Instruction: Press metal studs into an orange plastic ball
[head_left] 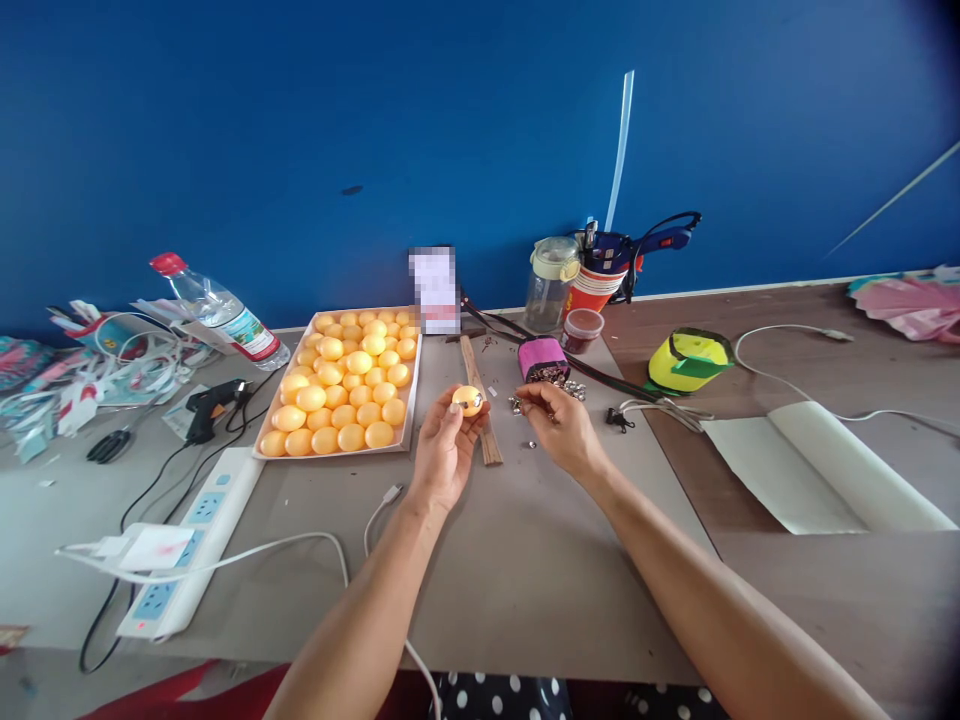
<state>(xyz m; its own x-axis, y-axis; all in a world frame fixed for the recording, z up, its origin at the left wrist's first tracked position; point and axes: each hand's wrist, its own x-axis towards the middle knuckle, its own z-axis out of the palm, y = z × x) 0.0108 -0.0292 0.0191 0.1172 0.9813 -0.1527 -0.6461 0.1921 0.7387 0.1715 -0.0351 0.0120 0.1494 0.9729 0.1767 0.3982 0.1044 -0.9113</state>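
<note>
An orange ping-pong ball (466, 398) sits in the fingers of my left hand (444, 440), with small dark and shiny bits on its upper side. My right hand (564, 425) is closed in a pinch beside some small shiny metal pieces (515, 404); whatever is between the fingertips is too small to make out. Just behind that hand, a purple container (541, 352) lies with more shiny pieces at its mouth. One loose metal piece (532, 444) rests on the table below it. A flat wooden stick (489, 440) lies between my hands.
A shallow box (409, 420) full of orange balls stands left of my hands. Farther left are a power strip (199, 530), a glue gun (206, 408) and a leaning bottle (232, 325). A jar (550, 290), a yellow container (686, 362) and a paper roll (877, 465) are rightward.
</note>
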